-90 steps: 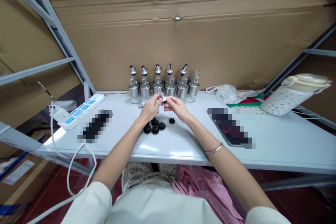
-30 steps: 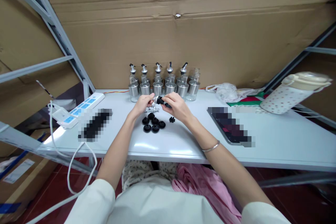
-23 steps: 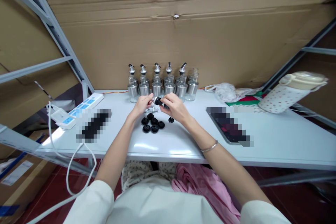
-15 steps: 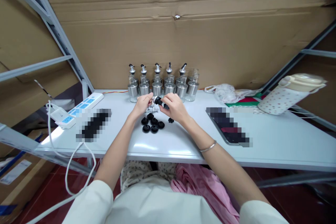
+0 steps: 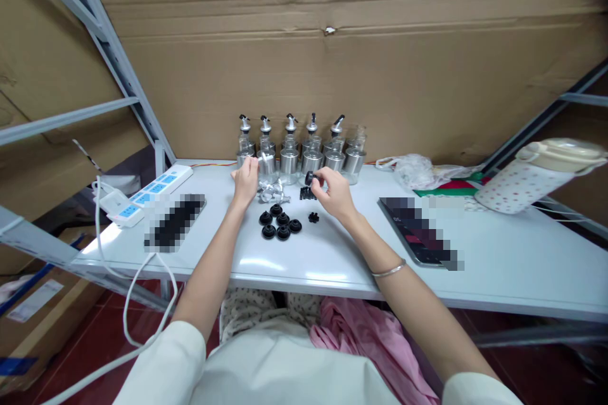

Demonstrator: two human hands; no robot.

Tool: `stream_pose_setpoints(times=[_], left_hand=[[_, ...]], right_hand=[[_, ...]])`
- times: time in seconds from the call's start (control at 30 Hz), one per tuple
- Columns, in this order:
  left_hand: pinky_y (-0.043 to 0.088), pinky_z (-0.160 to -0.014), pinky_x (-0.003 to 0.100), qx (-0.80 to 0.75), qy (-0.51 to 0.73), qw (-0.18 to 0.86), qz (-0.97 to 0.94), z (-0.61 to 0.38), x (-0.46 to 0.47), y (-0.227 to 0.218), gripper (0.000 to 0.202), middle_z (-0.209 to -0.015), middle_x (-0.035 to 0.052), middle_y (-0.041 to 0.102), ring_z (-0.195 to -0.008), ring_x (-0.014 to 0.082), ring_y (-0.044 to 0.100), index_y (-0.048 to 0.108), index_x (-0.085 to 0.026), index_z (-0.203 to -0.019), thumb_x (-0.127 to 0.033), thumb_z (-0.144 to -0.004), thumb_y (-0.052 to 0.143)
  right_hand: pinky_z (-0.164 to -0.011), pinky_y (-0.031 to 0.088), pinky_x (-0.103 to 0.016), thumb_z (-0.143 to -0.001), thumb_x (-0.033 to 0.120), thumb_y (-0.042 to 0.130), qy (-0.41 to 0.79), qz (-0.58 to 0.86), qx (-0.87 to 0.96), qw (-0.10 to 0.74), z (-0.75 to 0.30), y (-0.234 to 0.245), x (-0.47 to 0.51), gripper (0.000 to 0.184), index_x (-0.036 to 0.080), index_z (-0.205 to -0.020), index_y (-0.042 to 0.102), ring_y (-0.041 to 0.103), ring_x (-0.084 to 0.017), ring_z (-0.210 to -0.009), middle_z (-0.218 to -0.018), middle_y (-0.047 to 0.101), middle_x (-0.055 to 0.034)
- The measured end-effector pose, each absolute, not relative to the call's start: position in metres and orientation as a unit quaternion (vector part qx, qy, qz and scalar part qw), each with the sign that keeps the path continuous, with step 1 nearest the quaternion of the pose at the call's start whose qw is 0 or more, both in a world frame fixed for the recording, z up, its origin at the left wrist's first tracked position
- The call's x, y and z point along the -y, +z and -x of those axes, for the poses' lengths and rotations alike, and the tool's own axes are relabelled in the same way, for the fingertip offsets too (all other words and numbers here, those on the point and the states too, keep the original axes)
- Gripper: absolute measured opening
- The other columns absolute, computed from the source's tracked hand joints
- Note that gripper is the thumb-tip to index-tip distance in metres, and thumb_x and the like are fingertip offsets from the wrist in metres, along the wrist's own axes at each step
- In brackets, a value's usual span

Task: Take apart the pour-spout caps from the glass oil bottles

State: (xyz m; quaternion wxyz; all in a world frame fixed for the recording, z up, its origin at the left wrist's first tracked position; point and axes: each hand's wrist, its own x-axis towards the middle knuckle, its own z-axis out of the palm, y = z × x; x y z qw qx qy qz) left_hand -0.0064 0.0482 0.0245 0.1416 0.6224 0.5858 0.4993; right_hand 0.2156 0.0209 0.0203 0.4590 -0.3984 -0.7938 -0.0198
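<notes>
My left hand [image 5: 246, 178] is raised in front of the left bottles, fingers curled round a small metal pourer spout [image 5: 259, 159]. My right hand [image 5: 335, 193] pinches a black rubber stopper [image 5: 310, 178] just above the white table [image 5: 332, 253]. Between the hands lie loose metal spouts [image 5: 271, 190] and a black piece [image 5: 306, 193]. Several black stoppers [image 5: 280, 226] sit clustered in front, and one small black part [image 5: 313, 217] lies to their right. Behind stands a row of glass-and-steel oil bottles [image 5: 300, 153]; the rightmost bottle [image 5: 354, 154] has no spout.
A power strip [image 5: 154, 188] with a trailing white cable lies at the left. Two blurred dark objects [image 5: 175, 221] [image 5: 420, 231] lie flat on either side. A plastic bag [image 5: 412, 169] and a dotted thermos jug [image 5: 532, 174] are at the right. Cardboard [image 5: 332, 76] walls off the back.
The hands were joined over the stoppers, holding spout and stopper together. They have now separated: the left went up-left toward the bottles, the right drew back right with the black stopper.
</notes>
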Motion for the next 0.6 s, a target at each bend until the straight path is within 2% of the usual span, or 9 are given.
stream_pose_setpoints(times=[0.07,0.13,0.27,0.4,0.6], left_hand=[[0.031,-0.085,0.033,-0.636,0.469,0.104,-0.604,0.011,-0.047,0.025,0.028,-0.067,-0.0006,0.053,-0.078,0.0191,0.055,0.041,-0.021,-0.070,-0.031,-0.094,0.031],[0.029,-0.088,0.037,-0.677,0.431,0.086,-0.590,0.014,-0.045,0.024,0.022,-0.069,0.0012,0.058,-0.084,0.0225,0.057,0.043,-0.020,-0.069,-0.025,-0.090,0.036],[0.028,-0.088,0.044,-0.719,0.355,0.078,-0.593,0.016,-0.045,0.019,0.018,-0.071,0.0055,0.063,-0.085,0.0276,0.059,0.046,-0.020,-0.066,-0.027,-0.083,0.045],[0.029,-0.087,0.045,-0.715,0.303,0.081,-0.625,0.013,-0.046,0.013,0.014,-0.076,0.0068,0.067,-0.085,0.0287,0.060,0.049,-0.020,-0.066,-0.025,-0.078,0.048],[0.032,-0.087,0.044,-0.712,0.268,0.085,-0.643,0.010,-0.045,0.011,0.013,-0.078,0.0066,0.069,-0.087,0.0292,0.061,0.051,-0.019,-0.066,-0.020,-0.078,0.047]], right_hand=[[-0.065,0.034,-0.030,-0.079,0.024,0.047,0.001,0.401,0.792,0.460,-0.215,0.020,-0.021,0.006,0.021,-0.075,0.043,0.048,-0.017,-0.066,-0.070,0.052,-0.0012],[-0.065,0.034,-0.029,-0.077,0.027,0.051,0.020,0.398,0.800,0.449,-0.214,0.020,-0.020,0.011,0.021,-0.075,0.042,0.047,-0.016,-0.065,-0.070,0.050,-0.0002],[-0.066,0.033,-0.030,-0.076,0.028,0.052,0.056,0.384,0.827,0.407,-0.210,0.019,-0.019,0.014,0.021,-0.071,0.040,0.044,-0.015,-0.061,-0.065,0.047,0.0017],[-0.063,0.035,-0.028,-0.069,0.019,0.050,0.095,0.363,0.853,0.363,-0.209,0.016,-0.020,0.007,0.021,-0.073,0.045,0.045,-0.016,-0.064,-0.069,0.051,0.0003],[-0.067,0.039,-0.028,-0.064,0.011,0.052,0.130,0.351,0.871,0.317,-0.208,0.010,-0.022,0.018,0.017,-0.080,0.055,0.049,-0.017,-0.071,-0.076,0.054,-0.0020]])
